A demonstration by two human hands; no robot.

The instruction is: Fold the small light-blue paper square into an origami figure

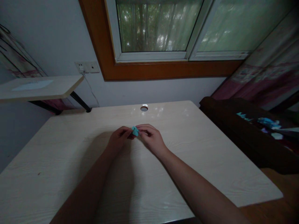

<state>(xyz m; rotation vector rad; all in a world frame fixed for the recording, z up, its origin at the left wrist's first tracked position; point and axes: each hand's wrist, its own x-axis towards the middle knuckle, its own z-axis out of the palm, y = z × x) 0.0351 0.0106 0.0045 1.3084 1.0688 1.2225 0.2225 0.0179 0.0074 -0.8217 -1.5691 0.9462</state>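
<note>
A small crumpled turquoise piece (135,131), perhaps paper or cloth, is held between my two hands above the middle of the pale wood-grain desk (198,161). My left hand (118,138) pinches its left side with thumb and fingertips. From the right, my right hand (153,137) grips the opposite edge, fingers closed. The fingertips cover part of the piece, so its exact kind cannot be made out.
A cable hole (144,108) lies near the desk's back edge. At the left rises a shelf (42,88) on black legs, with a wall socket (87,67) behind. Beyond the right edge stands dark brown furniture (224,124) with several colourful items. A window (161,28) is ahead.
</note>
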